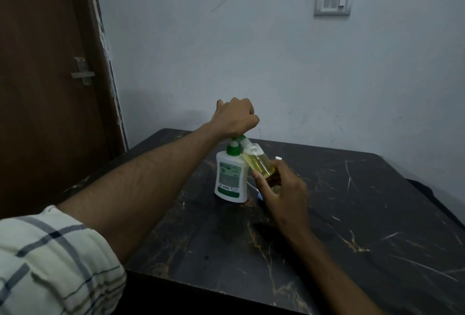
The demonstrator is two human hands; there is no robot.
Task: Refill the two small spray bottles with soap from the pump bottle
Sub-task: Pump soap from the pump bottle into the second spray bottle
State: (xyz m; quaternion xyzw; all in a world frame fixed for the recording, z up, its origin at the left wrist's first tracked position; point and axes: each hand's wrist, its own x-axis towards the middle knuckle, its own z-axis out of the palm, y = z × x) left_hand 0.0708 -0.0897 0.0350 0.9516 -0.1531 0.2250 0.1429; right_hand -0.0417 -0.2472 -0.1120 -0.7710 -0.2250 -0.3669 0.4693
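Note:
A white pump bottle [230, 179] with a green pump head stands on the dark marble table [352, 226]. My left hand [235, 117] sits in a fist on top of the pump head. My right hand [280, 189] grips a small clear spray bottle [258, 161] holding yellow-green liquid, tilted with its open neck up against the pump spout. A small white cap [278, 158] shows just behind my right fingers. A second small bottle is mostly hidden behind my right hand.
A brown door [50, 76] with a metal latch stands at the left. A pale wall with a switch plate [333, 0] rises behind the table. A white and blue item [259, 195] peeks out beside the pump bottle's base.

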